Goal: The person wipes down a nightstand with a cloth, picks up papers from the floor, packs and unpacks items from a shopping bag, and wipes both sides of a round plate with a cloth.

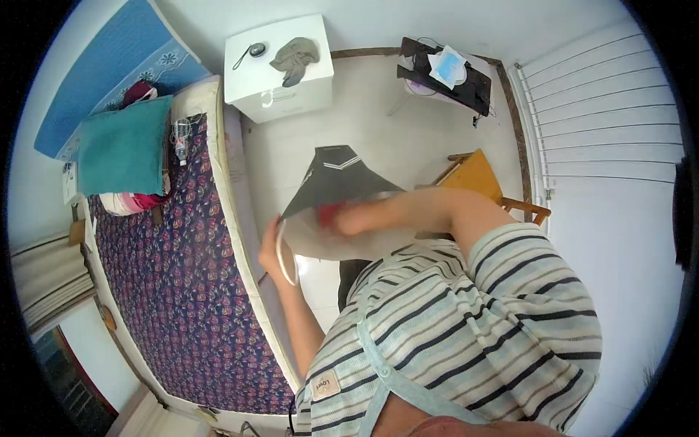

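A dark grey bag (342, 180) with white stripes, a pale inside and a white cord handle (285, 264) hangs in front of my body, its mouth open toward me. My left hand (270, 250) is closed on the left edge of the bag's mouth, beside the handle. Reaching into the mouth from the right, my right hand (353, 219) is blurred, and its fingers look curled. Against those fingertips is a red thing (330, 215), too smeared to name. The lower part of the bag's contents is hidden by my forearm.
To the left is a bed (182, 269) with a purple patterned cover and a teal pillow (124, 146). A white cabinet (280, 98) bearing a cap (295, 60) stands ahead. A cluttered dark table (473, 91) and a wooden chair (477, 175) are on the right.
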The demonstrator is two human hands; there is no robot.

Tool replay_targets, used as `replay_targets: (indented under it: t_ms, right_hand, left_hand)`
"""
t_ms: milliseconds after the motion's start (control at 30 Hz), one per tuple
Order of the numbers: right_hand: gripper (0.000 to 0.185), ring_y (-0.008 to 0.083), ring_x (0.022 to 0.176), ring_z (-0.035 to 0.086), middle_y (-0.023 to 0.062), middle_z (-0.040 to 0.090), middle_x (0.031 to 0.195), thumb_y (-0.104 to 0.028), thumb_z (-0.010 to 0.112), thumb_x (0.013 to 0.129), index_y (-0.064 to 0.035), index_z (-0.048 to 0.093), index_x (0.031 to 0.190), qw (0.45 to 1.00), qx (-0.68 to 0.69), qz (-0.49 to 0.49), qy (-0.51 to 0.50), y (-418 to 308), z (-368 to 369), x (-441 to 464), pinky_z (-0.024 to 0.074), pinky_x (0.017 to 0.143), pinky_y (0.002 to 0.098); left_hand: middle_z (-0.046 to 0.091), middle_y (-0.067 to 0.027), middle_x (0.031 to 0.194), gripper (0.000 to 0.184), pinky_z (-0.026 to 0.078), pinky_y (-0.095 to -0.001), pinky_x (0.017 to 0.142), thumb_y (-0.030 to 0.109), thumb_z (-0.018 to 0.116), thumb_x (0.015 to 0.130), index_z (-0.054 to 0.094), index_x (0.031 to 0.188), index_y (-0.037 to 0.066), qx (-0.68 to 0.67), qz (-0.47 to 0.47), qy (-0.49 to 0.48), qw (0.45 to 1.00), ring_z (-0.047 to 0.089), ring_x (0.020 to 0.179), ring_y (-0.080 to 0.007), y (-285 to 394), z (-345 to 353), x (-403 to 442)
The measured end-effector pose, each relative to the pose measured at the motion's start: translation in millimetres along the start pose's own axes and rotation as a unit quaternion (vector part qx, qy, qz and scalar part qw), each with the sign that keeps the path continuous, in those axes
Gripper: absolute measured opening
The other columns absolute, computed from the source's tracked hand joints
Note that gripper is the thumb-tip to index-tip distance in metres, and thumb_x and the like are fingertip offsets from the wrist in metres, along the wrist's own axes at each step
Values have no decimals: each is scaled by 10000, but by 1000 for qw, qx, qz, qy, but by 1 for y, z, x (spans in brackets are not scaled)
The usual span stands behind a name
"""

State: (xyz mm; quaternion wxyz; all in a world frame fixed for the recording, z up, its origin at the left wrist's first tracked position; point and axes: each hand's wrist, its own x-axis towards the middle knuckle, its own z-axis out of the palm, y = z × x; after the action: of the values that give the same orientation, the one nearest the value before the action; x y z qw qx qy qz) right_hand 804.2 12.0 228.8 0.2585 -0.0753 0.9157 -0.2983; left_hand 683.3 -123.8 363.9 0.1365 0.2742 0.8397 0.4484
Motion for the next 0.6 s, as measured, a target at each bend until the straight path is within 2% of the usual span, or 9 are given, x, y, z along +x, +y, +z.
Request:
replay_targets:
  t_ms: [67, 200, 267, 333, 367, 433, 500, 533, 600]
  right_hand:
    - [261, 296, 962, 540, 134, 581, 1034, -218, 460, 859, -42, 565, 1021, 987, -83, 3, -137, -51, -79, -30, 436, 787, 420]
    - [288, 274, 976, 553, 146, 583, 1048, -119, 488, 813, -50, 545, 1087, 968, 148, -125, 159, -38, -142, -106, 442, 822, 369]
    - [286, 232, 1055, 516, 126, 552, 1126, -93, 493, 824, -50, 539, 1103, 864, 351, 102, 347, -30, -160, -162, 404, 901, 335]
    - [345, 239, 1085, 508, 144, 538, 1151, -115, 501, 836, -21, 489, 1168, 753, 282, 324, 499, 42, -80, -222, 384, 931, 336]
    - [394, 259, 1118, 484, 171, 527, 1157, -179, 533, 836, -11, 470, 1187, 755, 287, 335, 486, 38, -84, -226, 380, 937, 351]
    - [433, 283, 1124, 471, 176, 528, 1156, -252, 550, 836, -16, 467, 1190, 888, -21, 360, 285, 46, 26, -277, 377, 944, 365]
    - [433, 288, 1117, 468, 152, 535, 1156, -326, 552, 836, -33, 511, 1152, 901, 174, 320, 235, 19, 28, -281, 382, 942, 368]
    - [387, 289, 1104, 476, 138, 540, 1151, -334, 562, 830, -49, 562, 1093, 918, 254, 247, 176, 35, 99, -289, 393, 934, 364]
    - [297, 309, 1008, 520, 144, 572, 1048, -289, 577, 820, -44, 596, 987, 894, 258, 268, 251, 27, 88, -291, 431, 851, 387]
  left_hand:
    - [646, -151, 885, 219, 484, -313, 684, 95, 538, 822, 591, 1032, 70, -2, 55, 21, 998, 638, 805, -279, -54, 25, 12]
    - [625, -173, 875, 279, 466, -320, 666, 149, 534, 807, 564, 1065, 48, 67, -53, -6, 996, 620, 779, -258, -97, 46, 21]
    - [626, -170, 891, 307, 464, -324, 670, 130, 503, 801, 554, 1087, 28, 39, -75, 2, 996, 613, 793, -256, -121, 64, 30]
    - [627, -151, 890, 330, 465, -320, 667, 108, 481, 794, 550, 1101, 8, -28, -166, 38, 985, 608, 800, -232, -136, 71, 25]
    - [620, -138, 900, 343, 472, -312, 682, 62, 476, 780, 536, 1108, -18, -15, -168, 39, 985, 607, 818, -202, -132, 72, 26]
    - [607, -143, 936, 360, 481, -304, 701, 25, 466, 771, 517, 1124, -29, -20, -168, 52, 984, 607, 833, -204, -166, 90, 28]
    - [593, -148, 973, 380, 490, -296, 721, -11, 456, 763, 497, 1140, -39, -38, -168, 73, 982, 607, 847, -206, -176, 99, 30]
    - [564, -153, 1034, 408, 489, -316, 751, -45, 442, 764, 456, 1172, -29, -99, -232, 70, 965, 591, 896, -223, -160, 106, 34]
    - [534, -157, 1095, 443, 488, -337, 780, -78, 427, 765, 415, 1203, -20, -174, -286, 65, 940, 575, 945, -241, -160, 110, 40]
